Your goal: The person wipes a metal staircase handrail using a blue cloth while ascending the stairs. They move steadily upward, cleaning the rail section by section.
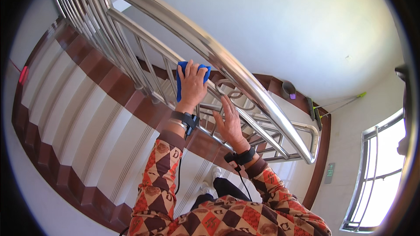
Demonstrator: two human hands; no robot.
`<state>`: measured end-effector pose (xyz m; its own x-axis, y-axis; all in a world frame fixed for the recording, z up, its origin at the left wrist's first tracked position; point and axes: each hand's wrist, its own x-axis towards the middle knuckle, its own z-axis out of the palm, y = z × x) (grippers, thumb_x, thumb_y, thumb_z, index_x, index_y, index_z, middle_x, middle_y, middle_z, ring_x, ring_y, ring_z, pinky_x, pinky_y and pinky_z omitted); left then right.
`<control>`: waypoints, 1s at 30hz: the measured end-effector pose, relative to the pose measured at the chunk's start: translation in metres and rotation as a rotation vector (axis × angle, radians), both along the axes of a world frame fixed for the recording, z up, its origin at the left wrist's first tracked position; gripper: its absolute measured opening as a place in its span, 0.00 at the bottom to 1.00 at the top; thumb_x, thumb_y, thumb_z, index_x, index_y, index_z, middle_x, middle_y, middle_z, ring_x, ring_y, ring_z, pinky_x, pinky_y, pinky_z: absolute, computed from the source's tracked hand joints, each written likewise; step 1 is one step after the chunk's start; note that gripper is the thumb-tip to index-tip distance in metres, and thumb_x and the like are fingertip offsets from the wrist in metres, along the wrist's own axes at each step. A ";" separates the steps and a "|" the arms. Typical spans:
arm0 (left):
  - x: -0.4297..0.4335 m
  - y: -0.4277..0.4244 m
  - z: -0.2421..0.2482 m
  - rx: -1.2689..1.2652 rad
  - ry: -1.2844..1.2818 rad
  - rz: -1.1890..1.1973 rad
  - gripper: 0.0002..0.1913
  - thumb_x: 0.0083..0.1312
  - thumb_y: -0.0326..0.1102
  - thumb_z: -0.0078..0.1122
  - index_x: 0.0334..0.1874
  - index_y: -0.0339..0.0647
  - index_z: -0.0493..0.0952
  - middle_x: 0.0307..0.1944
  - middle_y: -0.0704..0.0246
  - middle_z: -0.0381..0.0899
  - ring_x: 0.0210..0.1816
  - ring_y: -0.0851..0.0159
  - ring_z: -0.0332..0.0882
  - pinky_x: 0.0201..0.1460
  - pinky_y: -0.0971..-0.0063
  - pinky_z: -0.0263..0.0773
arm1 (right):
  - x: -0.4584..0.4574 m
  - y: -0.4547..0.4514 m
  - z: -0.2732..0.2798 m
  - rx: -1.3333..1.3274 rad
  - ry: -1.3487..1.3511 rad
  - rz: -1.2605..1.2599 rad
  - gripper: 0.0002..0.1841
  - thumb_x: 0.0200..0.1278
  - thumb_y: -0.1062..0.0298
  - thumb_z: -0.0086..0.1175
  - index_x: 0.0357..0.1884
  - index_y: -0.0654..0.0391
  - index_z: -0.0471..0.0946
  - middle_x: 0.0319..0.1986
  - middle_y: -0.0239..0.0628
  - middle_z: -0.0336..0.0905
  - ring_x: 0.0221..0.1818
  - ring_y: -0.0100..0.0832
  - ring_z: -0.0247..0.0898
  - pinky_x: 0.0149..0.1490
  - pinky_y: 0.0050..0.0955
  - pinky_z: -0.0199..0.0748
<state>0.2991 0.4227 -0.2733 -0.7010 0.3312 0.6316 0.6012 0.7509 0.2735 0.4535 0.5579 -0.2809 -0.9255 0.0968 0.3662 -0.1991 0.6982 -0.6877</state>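
Note:
My left hand presses a folded blue cloth against the lower rail of a stainless steel stair railing. The cloth shows past the fingertips and along the wrist side of the hand. My right hand holds nothing; its thumb stands apart from the fingers. It is beside the lower rail, near the curled metal rings of the railing, and whether it touches the metal I cannot tell. Above both hands runs the thick polished top handrail.
Pale steps with red-brown edging lie at the left. Below, on the landing, are a dark bucket with a purple item and green-handled brooms against the wall. A barred window is at the right. My shoes stand on a step.

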 end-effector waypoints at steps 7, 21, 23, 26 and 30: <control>0.023 -0.011 -0.031 0.255 -0.030 -0.008 0.22 0.63 0.24 0.64 0.61 0.43 0.77 0.72 0.58 0.68 0.80 0.43 0.54 0.81 0.37 0.46 | -0.020 -0.018 -0.001 -0.011 0.004 0.073 0.31 0.71 0.67 0.60 0.73 0.64 0.68 0.72 0.60 0.67 0.74 0.59 0.63 0.76 0.49 0.62; 0.066 -0.008 -0.087 0.719 -0.176 -0.038 0.24 0.70 0.25 0.61 0.68 0.36 0.70 0.79 0.47 0.57 0.78 0.37 0.56 0.80 0.49 0.57 | -0.037 -0.034 -0.017 0.099 0.075 0.198 0.27 0.64 0.73 0.61 0.66 0.64 0.74 0.67 0.54 0.73 0.69 0.58 0.68 0.73 0.52 0.63; 0.081 -0.010 -0.101 0.781 -0.308 0.017 0.23 0.71 0.26 0.60 0.68 0.36 0.69 0.76 0.46 0.62 0.74 0.38 0.63 0.77 0.53 0.61 | -0.033 -0.031 -0.022 0.115 0.142 0.248 0.25 0.62 0.75 0.60 0.64 0.64 0.76 0.65 0.52 0.76 0.69 0.57 0.68 0.73 0.52 0.63; 0.085 -0.024 -0.121 0.845 -0.546 0.184 0.23 0.73 0.28 0.57 0.69 0.35 0.68 0.70 0.46 0.67 0.70 0.39 0.67 0.75 0.52 0.62 | -0.032 -0.029 -0.031 0.094 0.089 0.306 0.23 0.62 0.77 0.61 0.61 0.62 0.78 0.64 0.52 0.77 0.68 0.56 0.70 0.72 0.50 0.66; 0.074 -0.039 -0.123 0.964 -0.644 0.262 0.29 0.71 0.32 0.61 0.72 0.33 0.64 0.72 0.45 0.64 0.72 0.40 0.64 0.77 0.51 0.59 | -0.028 -0.037 -0.033 0.005 -0.015 0.334 0.22 0.65 0.77 0.59 0.63 0.62 0.77 0.66 0.55 0.75 0.65 0.56 0.73 0.69 0.47 0.69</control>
<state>0.3729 0.3836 -0.3963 -0.9563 -0.2884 0.0483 0.0050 0.1492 0.9888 0.4251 0.5206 -0.3137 -0.9109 -0.2149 0.3522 -0.4078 0.5990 -0.6892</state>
